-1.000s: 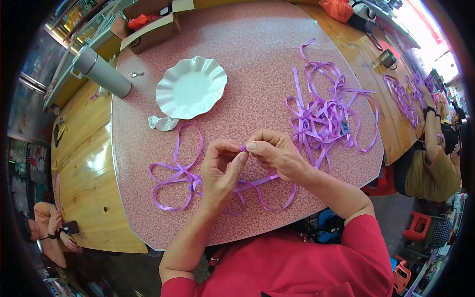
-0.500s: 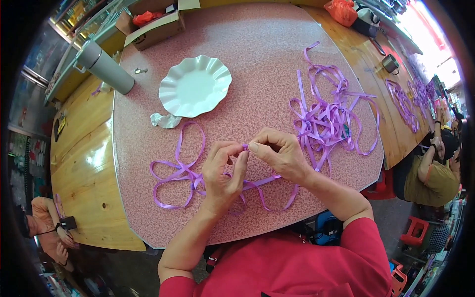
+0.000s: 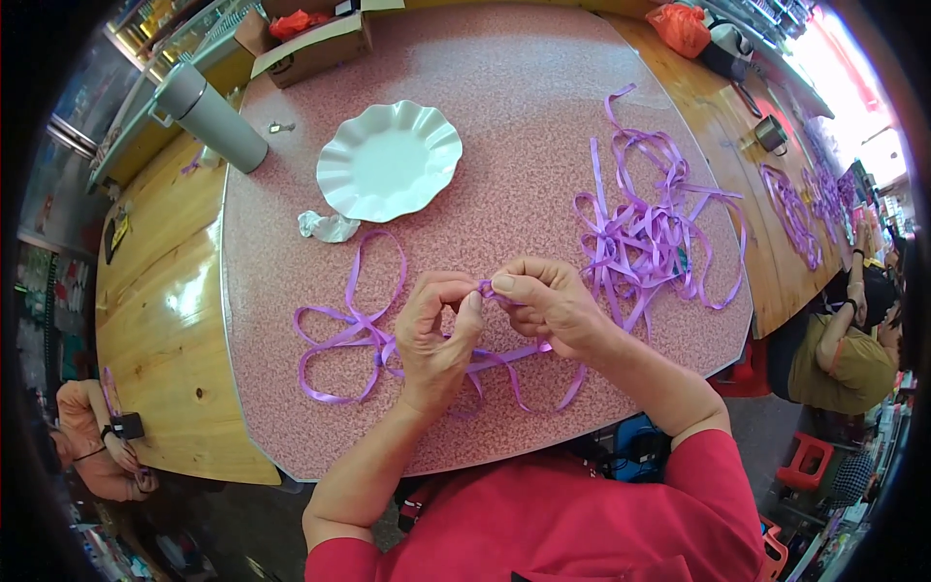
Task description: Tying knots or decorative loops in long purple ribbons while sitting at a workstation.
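Between my two hands, over the middle of the pink speckled tabletop, a small section of purple ribbon (image 3: 486, 288) is pinched at the fingertips. My left hand (image 3: 436, 325) closes thumb and forefinger on it from the left. From the right, my right hand (image 3: 548, 304) pinches the same bit, its other fingers curled in. Looped purple ribbon (image 3: 352, 333) spreads on the table left of my left hand, and more strands run beneath my wrists. A tangled heap of purple ribbon (image 3: 635, 228) lies to the right of my right hand.
A white scalloped plate (image 3: 388, 163) stands beyond my hands, crumpled white paper (image 3: 328, 227) beside it. A grey-green flask (image 3: 211, 121) and a cardboard box (image 3: 315, 53) are farther back. A metal mug (image 3: 770, 134) stands at right. Other people sit at both sides.
My fingertips have shifted slightly around the pinched ribbon, and a little more of it shows between them. The view has tilted slightly.
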Tool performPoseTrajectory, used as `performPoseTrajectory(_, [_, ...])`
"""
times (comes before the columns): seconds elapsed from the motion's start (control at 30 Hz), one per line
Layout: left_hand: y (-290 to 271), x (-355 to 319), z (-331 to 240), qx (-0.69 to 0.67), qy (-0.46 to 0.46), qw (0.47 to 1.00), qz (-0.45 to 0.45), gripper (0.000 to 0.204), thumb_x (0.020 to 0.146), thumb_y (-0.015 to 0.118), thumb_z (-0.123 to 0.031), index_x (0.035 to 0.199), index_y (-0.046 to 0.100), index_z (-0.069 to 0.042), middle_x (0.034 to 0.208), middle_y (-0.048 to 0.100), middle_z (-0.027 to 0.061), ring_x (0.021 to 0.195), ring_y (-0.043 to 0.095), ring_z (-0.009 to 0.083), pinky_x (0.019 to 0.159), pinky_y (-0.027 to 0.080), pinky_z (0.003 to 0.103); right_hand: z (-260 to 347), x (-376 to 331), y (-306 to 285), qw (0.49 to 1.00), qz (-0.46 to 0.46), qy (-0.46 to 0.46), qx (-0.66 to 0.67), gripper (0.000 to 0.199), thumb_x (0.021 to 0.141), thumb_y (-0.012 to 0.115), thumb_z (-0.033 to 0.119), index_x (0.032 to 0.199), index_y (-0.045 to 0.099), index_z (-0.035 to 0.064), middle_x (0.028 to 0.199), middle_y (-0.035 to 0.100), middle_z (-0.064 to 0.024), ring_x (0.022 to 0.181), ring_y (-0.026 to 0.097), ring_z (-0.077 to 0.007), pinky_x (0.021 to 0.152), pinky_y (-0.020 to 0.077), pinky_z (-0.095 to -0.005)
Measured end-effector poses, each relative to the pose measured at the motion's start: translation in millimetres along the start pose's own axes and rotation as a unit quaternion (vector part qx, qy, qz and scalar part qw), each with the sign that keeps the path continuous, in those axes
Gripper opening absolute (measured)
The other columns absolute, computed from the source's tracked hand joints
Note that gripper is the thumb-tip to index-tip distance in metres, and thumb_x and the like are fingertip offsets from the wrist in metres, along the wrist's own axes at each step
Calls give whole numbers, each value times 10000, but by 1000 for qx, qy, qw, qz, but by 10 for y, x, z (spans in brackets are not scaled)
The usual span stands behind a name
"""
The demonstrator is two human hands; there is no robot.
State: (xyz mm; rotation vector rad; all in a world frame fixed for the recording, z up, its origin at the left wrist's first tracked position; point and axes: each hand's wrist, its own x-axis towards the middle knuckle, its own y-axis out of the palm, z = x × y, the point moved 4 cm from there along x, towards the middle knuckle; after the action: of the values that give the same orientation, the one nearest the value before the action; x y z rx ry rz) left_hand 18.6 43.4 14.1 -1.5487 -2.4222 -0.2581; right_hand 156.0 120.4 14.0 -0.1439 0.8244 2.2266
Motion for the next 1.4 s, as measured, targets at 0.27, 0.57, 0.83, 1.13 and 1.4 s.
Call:
performPoseTrajectory(0.27, [64,10,33,-38,-5,999,-36,90,888,666,-13,962,621,-39,1004,595,80,832,545,125,711,450,250,-20,15,-23,997,-7,43,59,115,954,639,172,950,633,57,749,553,31,509,381,11,428,305,-145])
performPoseTrajectory(0.57, [40,24,41,9,-17,1000,18,69,913,645,-41,974,614,-37,910,584,36,774,521,98,664,429,242,90,-20,-24,975,-40,-102,-195,129,967,627,153,988,660,31,785,554,38,601,444,6,506,344,-176])
performPoseTrajectory(0.83, [55,34,92,-170,-139,974,55,91,951,596,-35,1038,572,-29,969,561,8,819,509,48,693,417,195,141,-36,-16,949,-22,-163,-267,103,950,632,91,975,654,-6,871,587,32,740,506,-14,619,407,-177])
performPoseTrajectory(1.13, [50,36,101,-115,-108,986,55,72,942,592,-23,1010,568,-19,949,541,8,818,513,56,700,425,205,140,-23,-13,946,-31,-158,-281,108,930,668,103,987,670,11,814,590,59,716,491,7,607,397,-173])
performPoseTrajectory(1.4, [40,38,71,-70,-83,992,62,39,930,571,-26,966,560,-17,911,538,12,793,499,57,700,421,208,228,-43,-9,918,2,-162,-362,138,886,701,97,997,689,16,835,603,39,718,490,-9,590,384,-186])
